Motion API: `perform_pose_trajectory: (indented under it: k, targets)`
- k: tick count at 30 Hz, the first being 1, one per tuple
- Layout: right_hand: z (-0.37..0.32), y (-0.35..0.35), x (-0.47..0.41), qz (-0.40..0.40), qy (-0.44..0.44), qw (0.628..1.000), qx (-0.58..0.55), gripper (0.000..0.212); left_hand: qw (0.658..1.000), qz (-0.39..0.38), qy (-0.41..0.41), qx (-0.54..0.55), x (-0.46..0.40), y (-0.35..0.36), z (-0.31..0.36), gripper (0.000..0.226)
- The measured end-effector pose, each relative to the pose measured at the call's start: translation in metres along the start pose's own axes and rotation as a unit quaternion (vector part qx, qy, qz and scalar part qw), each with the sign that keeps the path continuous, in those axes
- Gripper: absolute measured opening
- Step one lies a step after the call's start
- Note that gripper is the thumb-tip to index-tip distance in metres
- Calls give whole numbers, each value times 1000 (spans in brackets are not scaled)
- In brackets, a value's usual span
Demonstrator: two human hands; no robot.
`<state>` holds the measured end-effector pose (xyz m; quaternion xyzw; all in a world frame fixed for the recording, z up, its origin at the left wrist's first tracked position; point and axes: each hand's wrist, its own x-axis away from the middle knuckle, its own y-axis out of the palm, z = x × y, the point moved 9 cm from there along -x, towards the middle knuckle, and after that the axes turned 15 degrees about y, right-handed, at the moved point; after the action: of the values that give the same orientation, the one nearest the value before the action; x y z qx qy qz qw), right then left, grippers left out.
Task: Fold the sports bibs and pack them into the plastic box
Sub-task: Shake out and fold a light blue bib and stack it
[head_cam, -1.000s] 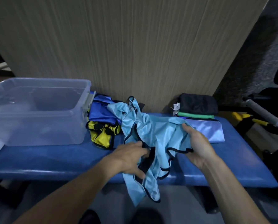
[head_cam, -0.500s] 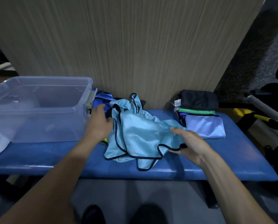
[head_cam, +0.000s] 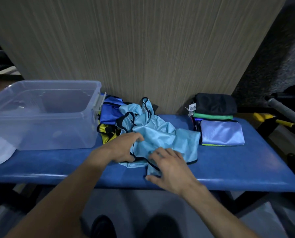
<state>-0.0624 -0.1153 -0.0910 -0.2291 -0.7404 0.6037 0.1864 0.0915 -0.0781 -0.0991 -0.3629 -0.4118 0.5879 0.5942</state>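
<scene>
The left hand gripped the crumpled light-blue black-trimmed bib. The right hand pressed it flat-fingered, right of the clear plastic box

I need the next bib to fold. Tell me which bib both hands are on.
The light blue bib with black trim, crumpled mid-bench under the left hand and right hand; the royal blue and yellow bibs lie untouched by the box.
</scene>
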Motion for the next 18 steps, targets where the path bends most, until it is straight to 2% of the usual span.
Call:
perform_pose_trajectory:
  k: [2, 5, 6, 9, 13, 18]
  targets:
    - [5, 11, -7, 2, 27, 1000, -5, 48, 1000, 18, 7, -2, -1, -3, -3, 64]
    - [22, 1, -18, 50, 49, 995, -67, 24, 998, 57, 10, 3, 2, -10, -7, 54]
    - [29, -3, -21, 55, 53, 993, -87, 22, 997, 75, 7, 1, 3, -14, -10, 52]
    - [47, -15, -26, 44, 91, 970, -220, 35, 993, 115, 7, 0, 7, -22, -21, 49]
    - [63, -38, -26, 43, 141, 911, -386, 42, 996, 81, 15, 23, 9, -12, -31, 41]
    - [82, -43, -28, 36, 213, 839, -499, 39, 997, 54, 44, -18, 6, -7, -28, 28]
